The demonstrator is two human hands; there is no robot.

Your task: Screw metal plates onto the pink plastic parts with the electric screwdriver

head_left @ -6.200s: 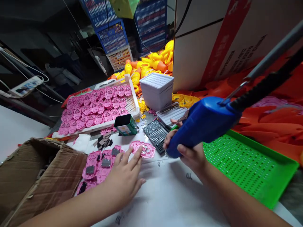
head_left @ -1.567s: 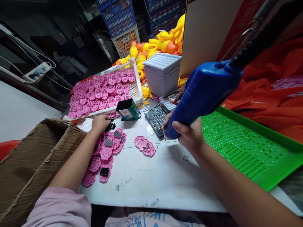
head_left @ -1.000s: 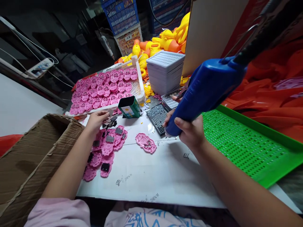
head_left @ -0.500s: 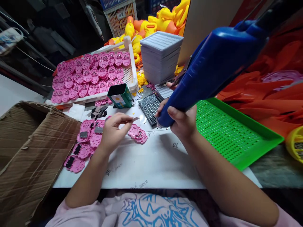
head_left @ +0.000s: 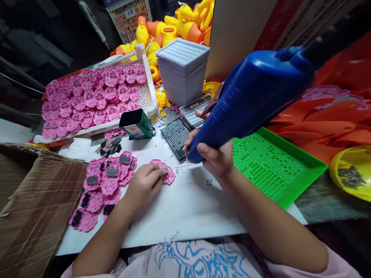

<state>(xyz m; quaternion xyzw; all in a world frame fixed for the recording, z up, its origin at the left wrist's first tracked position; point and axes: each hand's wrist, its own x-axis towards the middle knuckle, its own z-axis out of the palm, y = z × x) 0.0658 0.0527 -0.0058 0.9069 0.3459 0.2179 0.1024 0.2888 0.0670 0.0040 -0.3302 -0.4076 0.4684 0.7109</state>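
Observation:
My right hand is wrapped round a blue electric screwdriver, held tilted over the table with its lower end towards the middle. The tip is hidden behind my fingers. My left hand has its fingertips pressed together on a pink flower-edged plastic part lying on the white table sheet. A small grey plate shows at those fingertips, mostly covered. Left of this hand lie several pink parts with grey or black plates on them. Loose dark plates lie in a pile behind them.
A black perforated screw tray and a green tin stand behind. A white crate holds rows of pink parts. White trays are stacked at the back. A green basket is right, a cardboard box left.
My left hand has lowered the small grey plate from above the table onto the pink part. The right hand still holds the screwdriver. The whole view has shifted slightly.

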